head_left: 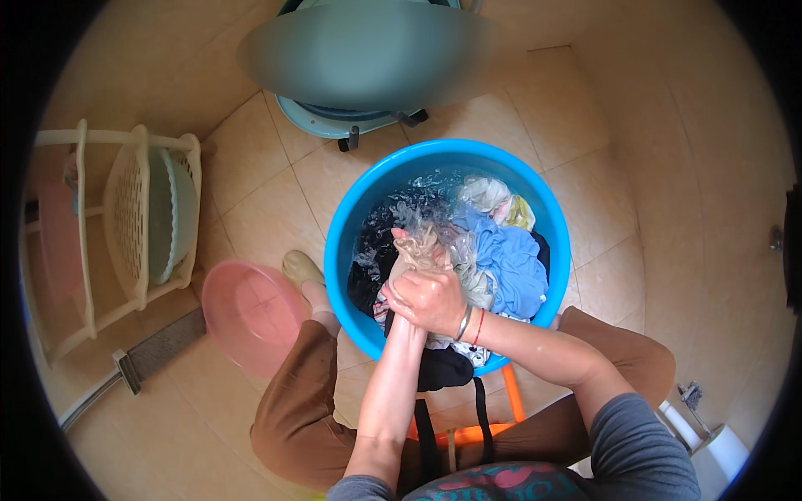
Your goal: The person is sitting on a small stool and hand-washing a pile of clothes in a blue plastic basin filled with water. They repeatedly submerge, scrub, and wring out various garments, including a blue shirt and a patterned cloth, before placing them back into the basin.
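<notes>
A wet beige cloth (423, 249) is bunched between my two hands, above the water in a large blue tub (336, 242). My left hand (403, 267) is mostly covered; it appears closed on the cloth, with a fingertip showing at its far side. My right hand (428, 302) is closed over the near end of the cloth and against my left hand. Light blue clothing (508, 263) lies heaped at the tub's right, beside whitish fabric (483, 194). Dark fabric (364, 288) soaks at the left, and a black piece (444, 370) hangs over the near rim.
A pink basin (251, 313) stands left of the tub, near my shoed foot (302, 269). Farther left are a cream rack (140, 217) holding basins and a long-handled floor tool (163, 344). A wheeled teal object (322, 121) stands beyond the tub. An orange stool (515, 397) shows below me.
</notes>
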`<move>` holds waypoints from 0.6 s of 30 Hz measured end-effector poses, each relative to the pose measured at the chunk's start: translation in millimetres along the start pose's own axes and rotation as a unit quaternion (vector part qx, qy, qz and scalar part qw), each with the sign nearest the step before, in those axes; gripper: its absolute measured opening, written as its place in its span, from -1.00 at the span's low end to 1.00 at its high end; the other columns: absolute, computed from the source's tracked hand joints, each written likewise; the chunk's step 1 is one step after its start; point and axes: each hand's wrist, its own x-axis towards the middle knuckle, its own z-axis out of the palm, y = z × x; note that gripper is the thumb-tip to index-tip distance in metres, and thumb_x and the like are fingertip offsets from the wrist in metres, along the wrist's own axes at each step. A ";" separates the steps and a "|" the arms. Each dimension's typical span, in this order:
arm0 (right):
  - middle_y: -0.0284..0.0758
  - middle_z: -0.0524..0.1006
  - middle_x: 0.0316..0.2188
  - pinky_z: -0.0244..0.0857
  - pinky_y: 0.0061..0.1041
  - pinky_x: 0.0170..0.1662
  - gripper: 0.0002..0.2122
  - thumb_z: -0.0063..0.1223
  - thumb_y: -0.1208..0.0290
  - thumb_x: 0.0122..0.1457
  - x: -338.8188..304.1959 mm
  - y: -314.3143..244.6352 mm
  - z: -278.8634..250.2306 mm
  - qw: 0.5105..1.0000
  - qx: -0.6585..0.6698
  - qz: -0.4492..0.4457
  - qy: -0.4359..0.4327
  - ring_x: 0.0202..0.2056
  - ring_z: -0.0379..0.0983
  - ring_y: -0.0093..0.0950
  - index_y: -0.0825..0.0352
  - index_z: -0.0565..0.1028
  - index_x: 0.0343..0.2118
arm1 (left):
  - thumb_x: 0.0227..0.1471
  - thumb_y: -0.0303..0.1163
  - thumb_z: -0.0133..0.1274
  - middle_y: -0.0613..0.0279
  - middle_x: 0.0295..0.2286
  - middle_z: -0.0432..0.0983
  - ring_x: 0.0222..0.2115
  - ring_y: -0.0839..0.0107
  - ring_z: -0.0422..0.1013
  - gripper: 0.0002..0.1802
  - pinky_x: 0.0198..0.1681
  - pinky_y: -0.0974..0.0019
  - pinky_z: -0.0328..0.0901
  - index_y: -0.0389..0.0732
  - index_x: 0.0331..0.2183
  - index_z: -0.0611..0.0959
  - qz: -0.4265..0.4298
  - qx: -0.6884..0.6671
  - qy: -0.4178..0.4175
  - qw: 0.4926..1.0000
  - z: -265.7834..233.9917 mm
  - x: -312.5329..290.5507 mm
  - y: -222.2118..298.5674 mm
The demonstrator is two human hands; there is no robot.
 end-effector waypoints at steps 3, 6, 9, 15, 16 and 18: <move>-0.32 0.39 -0.72 0.30 -0.37 -0.60 -0.80 0.10 0.32 0.05 9.1 17.3 -1.5 1.000 -0.018 0.025 0.001 -0.64 0.44 -0.34 0.23 0.41 -0.65 | 0.19 -0.08 -0.11 0.24 -0.31 0.41 -0.31 0.39 0.34 -0.59 -0.25 0.29 0.31 -0.20 -0.11 0.46 -0.195 -0.545 -0.299 0.758 -21.3 -4.1 10.0; -0.26 0.43 -0.69 0.30 -0.30 -0.57 -0.79 0.02 0.29 0.10 3.8 86.5 23.7 0.989 -0.085 0.062 -0.106 -0.62 0.44 -0.26 0.25 0.45 -0.61 | 0.22 -0.11 -0.20 0.21 -0.10 0.39 -0.11 0.31 0.35 -0.57 -0.04 0.25 0.30 -0.18 -0.01 0.43 -0.466 -0.730 -0.498 -0.047 -4.6 -16.8 4.5; -0.19 0.49 -0.62 0.35 -0.27 -0.52 -0.75 -0.06 0.25 0.12 -1.5 139.9 36.5 0.981 -0.060 0.153 -0.103 -0.57 0.48 -0.20 0.26 0.44 -0.61 | 0.24 -0.06 -0.26 0.13 0.00 0.38 0.00 0.23 0.34 -0.48 0.07 0.17 0.27 -0.23 0.05 0.39 -0.460 -0.646 -0.484 -0.369 16.5 -15.0 17.6; -0.01 0.41 -0.13 0.37 -0.25 -0.17 -0.64 0.03 0.30 0.10 15.5 228.8 61.7 0.965 -0.050 0.243 0.083 -0.11 0.40 -0.15 0.26 0.38 -0.03 | 0.16 -0.02 -0.06 0.21 0.11 0.20 0.12 0.19 0.18 -0.50 0.14 -0.12 0.13 0.12 0.11 0.31 -0.475 -0.632 -0.455 -0.411 102.4 -16.5 69.9; -0.01 0.36 -0.08 0.35 -0.25 -0.13 -0.58 0.04 0.32 0.09 19.0 227.0 67.4 0.980 -0.077 0.181 0.022 -0.06 0.35 -0.17 0.26 0.33 0.03 | 0.18 -0.08 -0.07 0.20 0.17 0.09 0.14 0.12 0.14 -0.41 0.12 -0.19 0.13 0.14 0.19 0.16 -0.438 -0.685 -0.468 -0.347 110.3 -20.1 79.4; 0.00 0.27 0.02 0.30 -0.24 -0.04 -0.47 0.06 0.35 0.08 19.5 218.6 79.4 0.985 -0.129 0.053 -0.099 0.04 0.26 -0.20 0.27 0.21 0.14 | 0.19 -0.03 -0.12 0.14 0.14 0.17 0.15 0.09 0.14 -0.42 0.12 -0.19 0.13 0.10 0.18 0.18 -0.425 -0.734 -0.451 -0.277 111.5 -21.6 95.9</move>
